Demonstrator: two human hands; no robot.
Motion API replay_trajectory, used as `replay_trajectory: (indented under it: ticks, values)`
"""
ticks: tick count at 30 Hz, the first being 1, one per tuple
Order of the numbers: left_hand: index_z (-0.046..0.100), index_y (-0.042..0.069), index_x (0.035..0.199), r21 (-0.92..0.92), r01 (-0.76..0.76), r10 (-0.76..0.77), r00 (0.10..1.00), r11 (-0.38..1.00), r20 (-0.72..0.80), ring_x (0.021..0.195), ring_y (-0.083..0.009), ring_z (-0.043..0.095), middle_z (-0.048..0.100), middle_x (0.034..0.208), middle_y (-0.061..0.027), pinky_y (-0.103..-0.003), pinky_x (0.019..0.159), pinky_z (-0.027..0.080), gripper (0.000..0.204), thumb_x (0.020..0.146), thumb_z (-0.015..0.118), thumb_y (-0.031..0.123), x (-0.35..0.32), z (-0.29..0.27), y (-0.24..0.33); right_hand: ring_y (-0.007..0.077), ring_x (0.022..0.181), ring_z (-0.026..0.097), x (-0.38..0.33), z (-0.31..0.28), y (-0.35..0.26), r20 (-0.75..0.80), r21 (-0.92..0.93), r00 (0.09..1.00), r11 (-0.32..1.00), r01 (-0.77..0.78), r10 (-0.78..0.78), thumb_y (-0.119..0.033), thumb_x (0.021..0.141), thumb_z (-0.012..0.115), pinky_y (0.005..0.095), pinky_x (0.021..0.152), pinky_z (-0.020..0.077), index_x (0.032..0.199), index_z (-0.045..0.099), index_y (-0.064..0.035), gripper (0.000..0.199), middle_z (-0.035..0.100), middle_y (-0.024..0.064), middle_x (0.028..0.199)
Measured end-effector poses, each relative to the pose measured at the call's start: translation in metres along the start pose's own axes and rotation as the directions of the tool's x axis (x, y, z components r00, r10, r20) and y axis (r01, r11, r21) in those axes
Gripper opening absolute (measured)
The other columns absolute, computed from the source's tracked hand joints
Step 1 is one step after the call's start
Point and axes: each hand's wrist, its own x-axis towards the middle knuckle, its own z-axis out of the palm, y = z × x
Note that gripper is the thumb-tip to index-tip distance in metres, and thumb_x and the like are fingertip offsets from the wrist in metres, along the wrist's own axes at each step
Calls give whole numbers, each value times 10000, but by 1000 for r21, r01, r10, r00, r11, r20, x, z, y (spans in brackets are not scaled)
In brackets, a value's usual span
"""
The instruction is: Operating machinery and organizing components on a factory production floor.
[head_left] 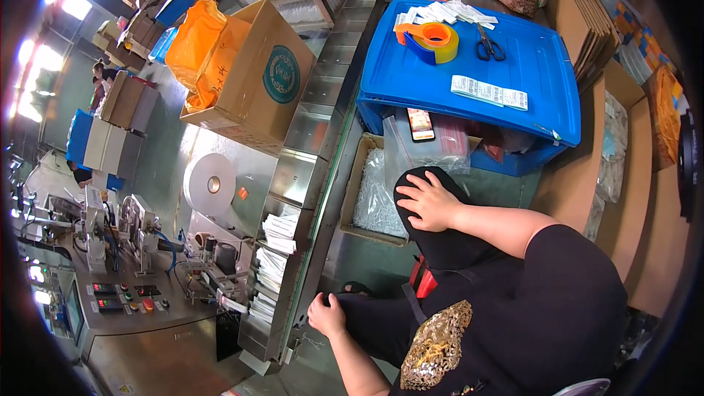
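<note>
My right hand (429,202) lies with fingers spread on my dark-trousered right knee (434,235). Nothing is in it. My left hand (327,314) rests at the edge of my other knee with its fingers curled; no object shows in it. Just beyond the right hand, a lit phone (421,125) lies on clear plastic bags (445,148). Beside that knee stands an open carton (374,226) of small pale pieces. The left hand is near a metal conveyor (312,253), whose compartments hold stacks of white paper slips (271,268).
A blue lidded bin (411,81) carries a tape dispenser (431,42), scissors (489,45), and printed labels (488,92). Across the conveyor are a large carton (253,77) with an orange bag, a white roll (210,183) and a machine with buttons (143,301). Cardboard (579,26) stands at right.
</note>
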Motion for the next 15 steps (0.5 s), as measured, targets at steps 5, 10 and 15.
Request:
replay_trajectory:
  ticks: [5, 10, 15]
  values:
    - [636, 103, 1053, 15, -12, 12, 1000, 1000, -10, 1085, -280, 528, 635, 1078, -73, -439, 922, 387, 361, 797, 604, 355, 0, 0, 0, 301, 1314, 299, 0, 2, 1, 0, -3, 1000, 1000, -3, 3, -355, 778, 595, 572, 1047, 214, 1139, 612, -147, 417, 449, 66, 1342]
    - [643, 102, 1037, 23, -27, 28, 999, 999, -35, 1069, -285, 540, 641, 1064, -73, -438, 907, 399, 352, 794, 605, 354, 0, 2, -1, 298, 1320, 289, 0, 4, 1, -2, -7, 1000, 1000, -2, 2, -356, 774, 601, 573, 1046, 212, 1137, 614, -154, 416, 441, 65, 1349]
    - [638, 104, 1045, 12, -10, 10, 1000, 1000, -11, 1084, -281, 531, 636, 1075, -72, -439, 919, 389, 356, 796, 605, 355, 0, -1, 1, 301, 1323, 286, 0, 3, 1, 12, -1, 1000, 1000, -7, 7, -355, 777, 597, 573, 1049, 208, 1140, 611, -152, 416, 434, 67, 1355]
